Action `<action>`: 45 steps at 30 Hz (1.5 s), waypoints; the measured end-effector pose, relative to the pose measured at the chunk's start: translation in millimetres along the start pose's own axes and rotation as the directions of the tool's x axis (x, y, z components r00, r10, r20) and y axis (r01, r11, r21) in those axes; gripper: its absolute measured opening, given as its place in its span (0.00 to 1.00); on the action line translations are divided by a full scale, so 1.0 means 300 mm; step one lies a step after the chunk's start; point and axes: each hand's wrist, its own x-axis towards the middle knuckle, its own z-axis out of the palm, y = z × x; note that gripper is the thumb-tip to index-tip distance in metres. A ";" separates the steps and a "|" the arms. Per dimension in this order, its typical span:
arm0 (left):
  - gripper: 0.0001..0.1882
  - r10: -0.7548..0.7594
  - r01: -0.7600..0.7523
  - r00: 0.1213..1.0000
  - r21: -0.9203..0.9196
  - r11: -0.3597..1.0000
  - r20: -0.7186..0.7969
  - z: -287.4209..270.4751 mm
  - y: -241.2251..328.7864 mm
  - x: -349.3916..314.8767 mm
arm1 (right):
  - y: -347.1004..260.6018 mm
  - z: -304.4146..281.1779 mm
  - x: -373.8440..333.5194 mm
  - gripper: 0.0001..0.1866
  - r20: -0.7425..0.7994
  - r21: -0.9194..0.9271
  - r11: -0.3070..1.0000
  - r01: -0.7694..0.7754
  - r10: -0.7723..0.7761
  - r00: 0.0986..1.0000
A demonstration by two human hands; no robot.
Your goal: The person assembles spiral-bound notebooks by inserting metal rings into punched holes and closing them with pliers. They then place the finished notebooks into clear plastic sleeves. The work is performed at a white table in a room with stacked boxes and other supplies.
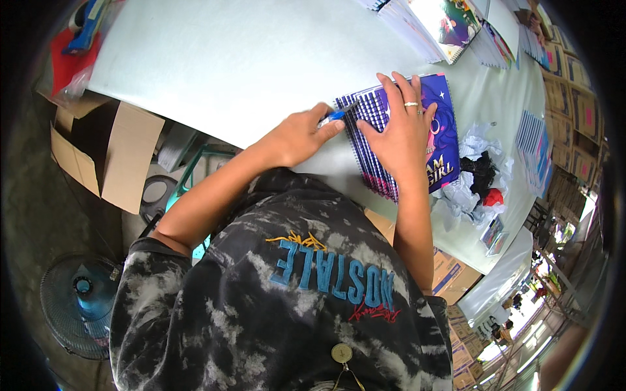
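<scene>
A fanned stack of spiral notebooks [438, 90] with purple-blue illustrated covers lies on the white table, the wire bindings overlapping in rows along its left side. My right hand [403, 133], with a ring on one finger, rests spread over the top cover. My left hand [301, 135] is closed around a small blue-and-white tool [334, 116]. Its dark narrow tip reaches the bindings near the upper left of the stack. The tool's exact kind is unclear, since my fingers cover part of it.
Crumpled plastic with black and red scraps [479, 173] sits right of the notebooks. More notebook stacks [427, 32] stand at the far right. An open cardboard box [130, 153] and a fan [81, 306] are at the left. A blue tape dispenser [85, 29] lies at the far left.
</scene>
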 end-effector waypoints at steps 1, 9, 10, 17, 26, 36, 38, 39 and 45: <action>0.26 -0.052 0.115 0.981 -0.342 0.933 0.188 -0.016 -0.015 0.008 | -0.005 0.002 -0.003 0.38 0.001 -0.026 1.000 -0.010 0.010 1.000; 0.28 0.015 0.371 0.889 -0.739 0.562 0.458 -0.040 -0.038 0.024 | -0.014 0.013 0.000 0.38 -0.005 -0.071 0.997 -0.021 0.021 1.000; 0.27 -0.017 0.336 0.904 -0.686 0.646 0.426 -0.044 -0.034 0.021 | -0.015 0.015 0.001 0.38 -0.007 -0.068 0.998 -0.016 0.016 1.000; 0.27 -0.042 0.044 0.998 -0.034 0.998 0.055 0.003 -0.013 0.002 | -0.032 0.024 0.004 0.43 0.001 -0.137 0.989 -0.052 0.052 0.999; 0.31 0.093 0.402 0.862 -0.783 0.474 0.499 -0.041 -0.109 0.049 | -0.048 0.030 0.009 0.44 0.014 -0.159 0.983 -0.088 0.091 0.996; 0.31 0.142 0.437 0.828 -0.784 0.440 0.542 -0.053 -0.096 0.046 | -0.043 0.026 0.006 0.45 0.028 -0.156 0.984 -0.089 0.094 0.995; 0.30 0.096 0.458 0.834 -0.778 0.430 0.544 -0.045 -0.085 0.047 | -0.042 0.030 0.005 0.45 0.026 -0.157 0.984 -0.086 0.091 0.995; 0.30 0.050 0.426 0.856 -0.758 0.494 0.515 -0.046 -0.081 0.045 | -0.041 0.030 0.005 0.45 0.025 -0.158 0.984 -0.086 0.091 0.996; 0.27 0.023 0.041 0.986 0.372 0.927 -0.164 0.006 -0.004 0.003 | -0.060 0.040 0.005 0.48 0.017 -0.190 0.977 -0.101 0.107 0.994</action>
